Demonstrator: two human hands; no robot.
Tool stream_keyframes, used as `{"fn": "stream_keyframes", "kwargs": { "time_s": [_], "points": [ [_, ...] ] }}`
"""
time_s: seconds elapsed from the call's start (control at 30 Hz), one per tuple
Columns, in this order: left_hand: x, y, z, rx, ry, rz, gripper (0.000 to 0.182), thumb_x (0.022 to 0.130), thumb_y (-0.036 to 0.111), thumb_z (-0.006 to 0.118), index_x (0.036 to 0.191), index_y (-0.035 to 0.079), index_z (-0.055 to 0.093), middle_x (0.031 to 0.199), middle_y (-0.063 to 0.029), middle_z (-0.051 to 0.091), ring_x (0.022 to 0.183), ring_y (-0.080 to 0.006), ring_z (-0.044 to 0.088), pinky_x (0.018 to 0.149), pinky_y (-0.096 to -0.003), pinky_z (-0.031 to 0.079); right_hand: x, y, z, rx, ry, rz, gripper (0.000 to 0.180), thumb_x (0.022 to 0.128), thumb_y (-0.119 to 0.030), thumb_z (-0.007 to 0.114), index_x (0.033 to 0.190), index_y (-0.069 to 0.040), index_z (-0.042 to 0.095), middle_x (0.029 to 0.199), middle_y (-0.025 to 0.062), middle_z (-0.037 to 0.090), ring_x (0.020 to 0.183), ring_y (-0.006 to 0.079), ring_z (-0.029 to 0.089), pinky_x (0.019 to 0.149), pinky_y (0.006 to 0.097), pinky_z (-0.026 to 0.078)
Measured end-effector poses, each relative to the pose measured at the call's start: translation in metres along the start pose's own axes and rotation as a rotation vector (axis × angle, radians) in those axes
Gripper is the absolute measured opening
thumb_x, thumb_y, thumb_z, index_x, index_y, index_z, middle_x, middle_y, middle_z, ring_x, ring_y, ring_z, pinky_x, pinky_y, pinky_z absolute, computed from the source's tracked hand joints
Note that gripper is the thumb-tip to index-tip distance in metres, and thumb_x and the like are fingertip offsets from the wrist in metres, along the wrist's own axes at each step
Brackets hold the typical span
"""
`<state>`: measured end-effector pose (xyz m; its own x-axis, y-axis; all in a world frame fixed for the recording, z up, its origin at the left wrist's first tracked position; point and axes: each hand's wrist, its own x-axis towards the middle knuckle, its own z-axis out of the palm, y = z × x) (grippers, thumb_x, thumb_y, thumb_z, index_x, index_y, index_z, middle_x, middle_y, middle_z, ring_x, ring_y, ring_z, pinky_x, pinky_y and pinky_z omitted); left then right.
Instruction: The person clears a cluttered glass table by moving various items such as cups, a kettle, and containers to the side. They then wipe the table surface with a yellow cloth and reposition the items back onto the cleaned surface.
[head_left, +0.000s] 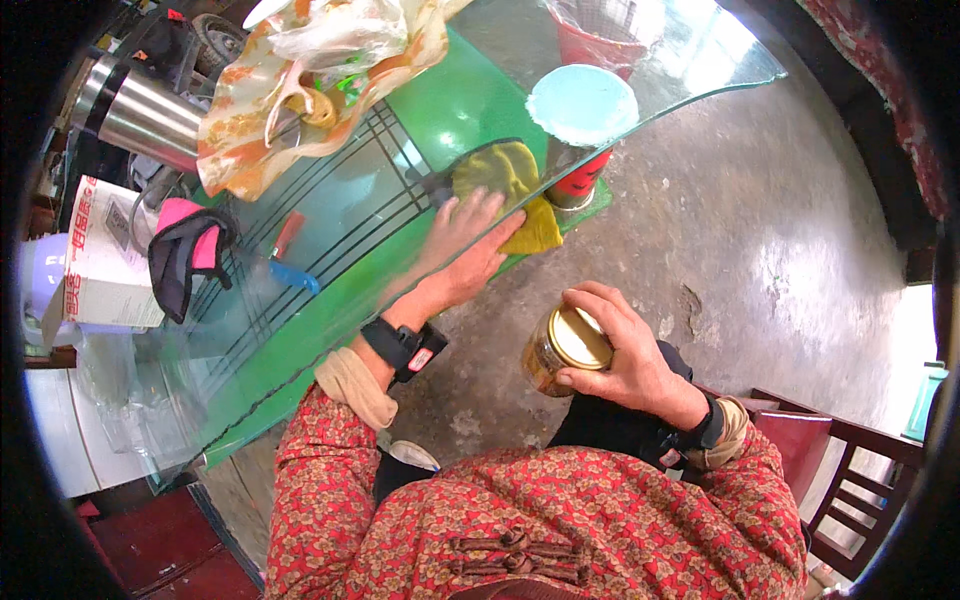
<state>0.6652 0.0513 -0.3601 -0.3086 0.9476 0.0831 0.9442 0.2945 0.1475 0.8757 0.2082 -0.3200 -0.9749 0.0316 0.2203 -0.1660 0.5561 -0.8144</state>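
Observation:
My right hand (626, 360) grips a glass jar (541, 361) by its gold-coloured lid (581, 339). The jar is tilted, held over the floor just in front of my lap, and its lower part looks brown. At the edge of the glass tabletop (360, 217), my left hand (469, 270) has its fingers on a yellow cloth (536, 229). Part of that cloth extends past the glass edge. A second, blurred image of the hand shows in the glass, seemingly a reflection. How the left fingertips grip the cloth is partly hidden.
A red cylindrical container (581, 184) stands beyond the cloth, by a red basket (592, 41). On the left are a steel flask (142, 112), printed box (112, 255), pink-and-black fabric item (191, 251) and blue-handled tool (294, 277). A wooden chair (855, 480) stands right.

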Motion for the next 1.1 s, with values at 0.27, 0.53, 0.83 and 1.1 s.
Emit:
{"fn": "stream_keyframes", "kwargs": {
  "time_s": [0.27,0.53,0.83,1.1],
  "points": [
    [-0.091,0.004,-0.024,-0.055,-0.172,-0.079,0.060,0.080,0.016,0.062,0.136,0.016,0.041,0.141,-0.0144,0.034,0.135,-0.0311,0.027,0.109,-0.0498,0.018,0.001,-0.007,0.006,-0.029,0.015,0.007,0.072,0.066,-0.027,0.079,0.124,-0.002,0.046,0.122,0.0189,0.048,0.109,0.0347,0.052,0.091,0.0392,0.045],
    [-0.136,0.023,-0.041,0.024,-0.280,-0.170,0.061,0.076,0.016,0.065,0.134,0.019,0.044,0.142,-0.0124,0.031,0.134,-0.0311,0.027,0.106,-0.0511,0.024,0.003,-0.006,0.004,0.026,-0.005,-0.003,0.072,0.066,-0.027,0.080,0.124,-0.002,0.046,0.122,0.0188,0.048,0.110,0.0348,0.052,0.091,0.0394,0.045],
    [-0.029,0.025,-0.012,-0.085,-0.063,0.104,0.059,0.076,0.016,0.065,0.132,0.017,0.045,0.138,-0.0136,0.037,0.132,-0.0324,0.030,0.103,-0.0499,0.030,0.001,0.000,-0.002,0.058,0.006,-0.012,0.074,0.065,-0.028,0.080,0.125,-0.001,0.046,0.123,0.0198,0.048,0.112,0.0353,0.051,0.093,0.0399,0.043],
    [0.012,0.029,0.002,-0.081,-0.031,0.122,0.055,0.078,0.020,0.064,0.129,0.015,0.047,0.135,-0.0131,0.039,0.129,-0.0320,0.034,0.100,-0.0490,0.031,-0.001,0.004,-0.004,0.026,0.033,-0.027,0.072,0.065,-0.028,0.079,0.124,-0.001,0.047,0.123,0.0202,0.048,0.111,0.0355,0.051,0.092,0.0403,0.044]
  ]
}}
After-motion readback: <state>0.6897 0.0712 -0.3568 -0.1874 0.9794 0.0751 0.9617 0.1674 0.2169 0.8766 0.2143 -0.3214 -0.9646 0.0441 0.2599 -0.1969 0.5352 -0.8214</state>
